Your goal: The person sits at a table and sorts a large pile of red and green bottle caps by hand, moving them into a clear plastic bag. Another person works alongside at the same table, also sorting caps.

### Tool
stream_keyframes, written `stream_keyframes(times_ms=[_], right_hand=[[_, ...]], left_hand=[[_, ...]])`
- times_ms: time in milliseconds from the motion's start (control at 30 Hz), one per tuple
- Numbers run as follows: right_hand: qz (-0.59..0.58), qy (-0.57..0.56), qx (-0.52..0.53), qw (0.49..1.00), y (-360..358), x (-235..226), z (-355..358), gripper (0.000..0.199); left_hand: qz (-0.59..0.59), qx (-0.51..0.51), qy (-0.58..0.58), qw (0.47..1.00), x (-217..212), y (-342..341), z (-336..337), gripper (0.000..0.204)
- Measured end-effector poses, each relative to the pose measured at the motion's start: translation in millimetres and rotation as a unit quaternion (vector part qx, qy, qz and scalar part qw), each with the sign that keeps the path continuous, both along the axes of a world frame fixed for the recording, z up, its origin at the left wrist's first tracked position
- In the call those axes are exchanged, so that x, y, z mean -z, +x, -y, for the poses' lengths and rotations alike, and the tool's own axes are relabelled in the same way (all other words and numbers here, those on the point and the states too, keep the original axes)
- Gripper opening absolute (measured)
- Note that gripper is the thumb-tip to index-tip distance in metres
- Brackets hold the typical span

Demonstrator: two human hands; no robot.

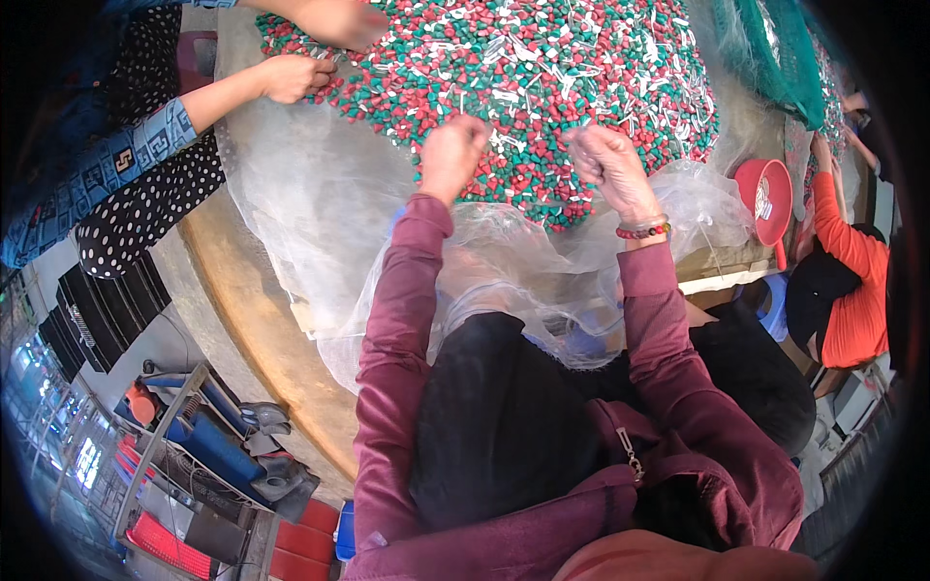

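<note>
A wide heap of small red, green and white pieces [542, 68], many cone-shaped and some white ones long and thin, spreads in front of me. Over its near edge my left hand [451, 158] is closed, thumb and fingers together; whatever it may hold is too small and blurred to make out. To the right, my right hand [612, 169] also hangs over the pieces with its fingertips pinched. Anything between those fingertips is too small to name. A sheer white mesh sheet [513, 237] lies beneath the heap and drapes over my lap.
At the left, a co-worker's hand [295, 77] reaches into the heap beside a second, blurred one. A red pan with a handle [765, 203] sits right of the heap, below green netting [775, 58]. Someone in orange [857, 281] works farther right. A cluttered metal rack [160, 455] stands lower left.
</note>
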State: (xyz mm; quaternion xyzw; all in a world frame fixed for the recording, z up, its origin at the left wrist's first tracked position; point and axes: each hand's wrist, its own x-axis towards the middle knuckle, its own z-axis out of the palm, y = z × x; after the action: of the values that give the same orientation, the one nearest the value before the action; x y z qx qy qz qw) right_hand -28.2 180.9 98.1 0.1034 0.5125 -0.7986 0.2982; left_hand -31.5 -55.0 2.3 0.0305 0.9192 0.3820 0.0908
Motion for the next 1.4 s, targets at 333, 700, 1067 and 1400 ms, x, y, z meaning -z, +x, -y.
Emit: stream_keyframes(times_ms=[333, 700, 1067, 1400], right_hand=[[-0.057, -0.296, -0.030, 0.953, -10, -10, -11, 0.041], [-0.198, 0.515, -0.128, 0.824, -8, 74, 45, 0.026], [-0.259, 0.481, -0.200, 0.813, -14, 78, 50, 0.015], [0.024, -0.278, -0.083, 0.957, -2, 12, -3, 0.026]], left_hand=[[0.312, -0.029, 0.527, 0.790, -50, -8, 31, 0.021], [0.017, -0.031, -0.055, 0.998, 7, -27, 21, 0.014], [-0.033, 0.173, -0.225, 0.958, 2, -11, -4, 0.016], [0.314, -0.088, 0.565, 0.758, -38, -4, 25, 0.012]])
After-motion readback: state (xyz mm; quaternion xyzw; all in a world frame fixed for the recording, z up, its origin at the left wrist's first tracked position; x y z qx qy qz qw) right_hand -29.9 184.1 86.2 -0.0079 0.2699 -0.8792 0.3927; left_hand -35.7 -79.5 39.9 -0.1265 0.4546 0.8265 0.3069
